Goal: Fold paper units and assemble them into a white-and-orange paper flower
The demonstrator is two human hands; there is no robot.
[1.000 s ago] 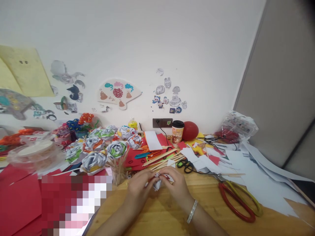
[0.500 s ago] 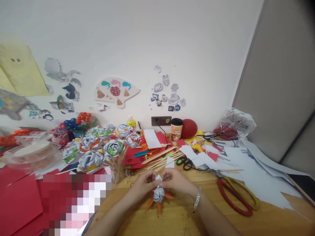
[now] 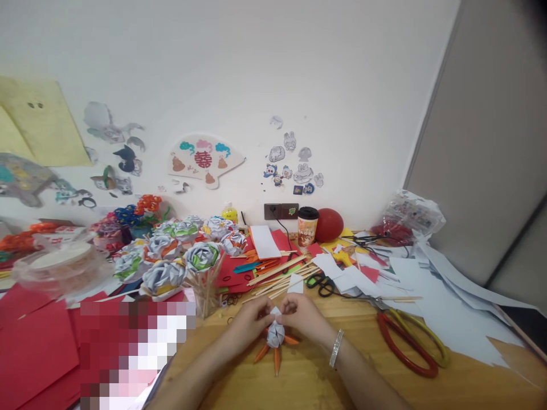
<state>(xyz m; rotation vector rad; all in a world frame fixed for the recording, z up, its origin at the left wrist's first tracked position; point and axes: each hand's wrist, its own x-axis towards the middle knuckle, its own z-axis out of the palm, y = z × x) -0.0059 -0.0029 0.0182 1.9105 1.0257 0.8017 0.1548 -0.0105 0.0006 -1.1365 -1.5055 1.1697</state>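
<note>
Fingers (image 3: 291, 308) pinching folded white paper (image 3: 276, 336), orange spikes (image 3: 277, 360) jutting out

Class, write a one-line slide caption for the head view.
Left hand and right hand pinch a white paper bud with orange spikes, paper roses off to the left.

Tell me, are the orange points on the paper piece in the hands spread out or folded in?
Spread out: the orange points fan outward from the white folded paper, with the table showing between them.
</note>
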